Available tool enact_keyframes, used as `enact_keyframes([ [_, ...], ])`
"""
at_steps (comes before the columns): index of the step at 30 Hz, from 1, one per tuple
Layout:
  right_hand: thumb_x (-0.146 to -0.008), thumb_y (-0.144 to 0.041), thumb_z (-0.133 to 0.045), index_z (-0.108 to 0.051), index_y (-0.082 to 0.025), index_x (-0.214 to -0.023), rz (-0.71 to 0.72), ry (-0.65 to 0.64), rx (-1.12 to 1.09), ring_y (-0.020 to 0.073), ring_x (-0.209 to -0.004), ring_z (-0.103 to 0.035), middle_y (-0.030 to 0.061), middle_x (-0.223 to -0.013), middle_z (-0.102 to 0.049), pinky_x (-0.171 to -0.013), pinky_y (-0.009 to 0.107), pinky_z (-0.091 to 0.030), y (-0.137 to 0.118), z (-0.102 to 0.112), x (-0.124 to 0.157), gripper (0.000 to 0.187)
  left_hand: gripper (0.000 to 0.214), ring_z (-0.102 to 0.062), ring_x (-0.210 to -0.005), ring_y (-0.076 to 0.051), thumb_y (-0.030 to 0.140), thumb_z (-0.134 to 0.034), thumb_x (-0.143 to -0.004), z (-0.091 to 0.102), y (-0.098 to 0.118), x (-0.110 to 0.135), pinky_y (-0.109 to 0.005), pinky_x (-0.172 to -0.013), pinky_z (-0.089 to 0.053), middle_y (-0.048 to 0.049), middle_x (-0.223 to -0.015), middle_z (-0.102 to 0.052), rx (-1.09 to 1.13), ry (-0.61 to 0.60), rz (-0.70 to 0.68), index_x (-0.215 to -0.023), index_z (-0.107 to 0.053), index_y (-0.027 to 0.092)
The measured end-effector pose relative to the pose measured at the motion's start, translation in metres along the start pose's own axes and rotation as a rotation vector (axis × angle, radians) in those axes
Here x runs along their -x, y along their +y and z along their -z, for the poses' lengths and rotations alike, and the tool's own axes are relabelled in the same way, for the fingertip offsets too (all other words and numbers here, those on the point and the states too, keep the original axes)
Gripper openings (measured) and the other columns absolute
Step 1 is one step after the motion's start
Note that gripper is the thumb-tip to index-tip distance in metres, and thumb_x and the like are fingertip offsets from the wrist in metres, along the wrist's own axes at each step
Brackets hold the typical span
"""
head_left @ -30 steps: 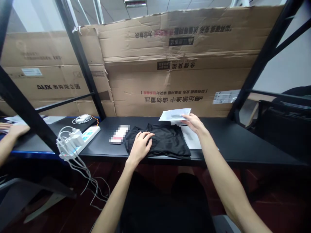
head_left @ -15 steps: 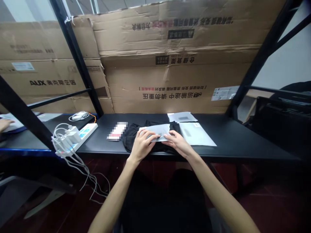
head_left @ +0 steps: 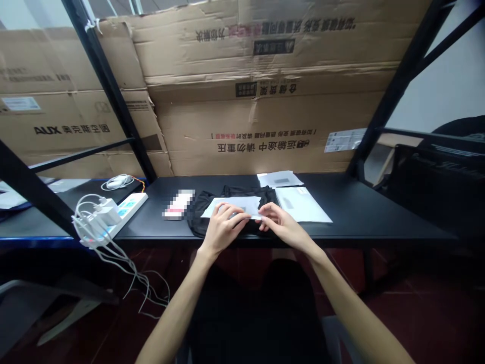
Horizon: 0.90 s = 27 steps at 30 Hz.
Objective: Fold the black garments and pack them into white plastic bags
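— Where is the bag right now?
— I see the clear flat bag (head_left: 233,206) lying on top of the folded black garment (head_left: 197,225), at the near edge of the table (head_left: 379,222).
— And the hands?
— The left hand (head_left: 222,230) pinches the bag's near edge between thumb and curled fingers. The right hand (head_left: 280,227) pinches the same edge just beside it.
— What else is there?
— A second flat bag (head_left: 303,205) lies right of the garment, and a power strip (head_left: 131,206) with white plugs lies well to the left.
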State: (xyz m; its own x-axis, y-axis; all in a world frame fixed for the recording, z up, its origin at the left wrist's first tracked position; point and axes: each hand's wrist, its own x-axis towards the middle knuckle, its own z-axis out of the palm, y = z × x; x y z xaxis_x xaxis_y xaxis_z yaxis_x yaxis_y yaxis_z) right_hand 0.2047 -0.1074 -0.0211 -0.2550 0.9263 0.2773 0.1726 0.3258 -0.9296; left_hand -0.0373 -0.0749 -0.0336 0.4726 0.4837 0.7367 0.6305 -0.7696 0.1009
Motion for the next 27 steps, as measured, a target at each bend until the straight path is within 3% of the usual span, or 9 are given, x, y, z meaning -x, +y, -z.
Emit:
enact_keyframes([
  [6,-0.102,-0.046,-0.069,-0.065,-0.028,-0.113,0.095,-0.041,0.082,0.0215,-0.092,-0.079,0.0033,-0.111,-0.077,-0.093,0.042,-0.064,-0.014,-0.01,0.008,0.021,0.021,-0.074,-0.099,-0.023,0.038,-0.064,-0.112,0.007,0.011,-0.002,-0.048,-0.112,-0.052,-0.0022,-0.103,-0.083,0.005,0.085,-0.022,-0.109,-0.083,0.031],
  [15,-0.101,-0.048,-0.071,-0.071,-0.03,-0.109,0.146,0.082,0.081,0.0268,-0.099,-0.081,0.0037,-0.105,-0.082,-0.101,0.049,-0.065,-0.016,-0.021,0.006,0.02,0.02,-0.075,-0.094,-0.021,0.038,-0.065,-0.111,0.016,0.011,-0.002,-0.048,-0.112,-0.052,-0.0016,-0.101,-0.083,-0.007,0.125,-0.048,-0.108,-0.083,0.031],
  [22,-0.1,-0.042,-0.072,-0.076,-0.03,-0.104,0.222,0.143,0.228,0.0269,-0.096,-0.081,0.003,-0.101,-0.083,-0.096,0.046,-0.066,-0.014,-0.021,0.008,0.013,0.02,-0.076,-0.097,-0.021,0.039,-0.065,-0.11,0.013,0.009,0.0,-0.048,-0.117,-0.049,-0.0029,-0.106,-0.083,-0.017,0.085,-0.049,-0.108,-0.082,0.03],
  [27,-0.101,-0.038,-0.069,-0.077,-0.029,-0.1,0.257,0.167,0.25,0.0262,-0.09,-0.081,0.003,-0.096,-0.083,-0.089,0.044,-0.067,-0.012,-0.022,0.006,0.012,0.014,-0.076,-0.092,-0.019,0.034,-0.07,-0.109,0.01,0.009,-0.001,-0.046,-0.116,-0.047,-0.001,-0.103,-0.083,-0.019,0.193,-0.117,-0.105,-0.082,0.028],
])
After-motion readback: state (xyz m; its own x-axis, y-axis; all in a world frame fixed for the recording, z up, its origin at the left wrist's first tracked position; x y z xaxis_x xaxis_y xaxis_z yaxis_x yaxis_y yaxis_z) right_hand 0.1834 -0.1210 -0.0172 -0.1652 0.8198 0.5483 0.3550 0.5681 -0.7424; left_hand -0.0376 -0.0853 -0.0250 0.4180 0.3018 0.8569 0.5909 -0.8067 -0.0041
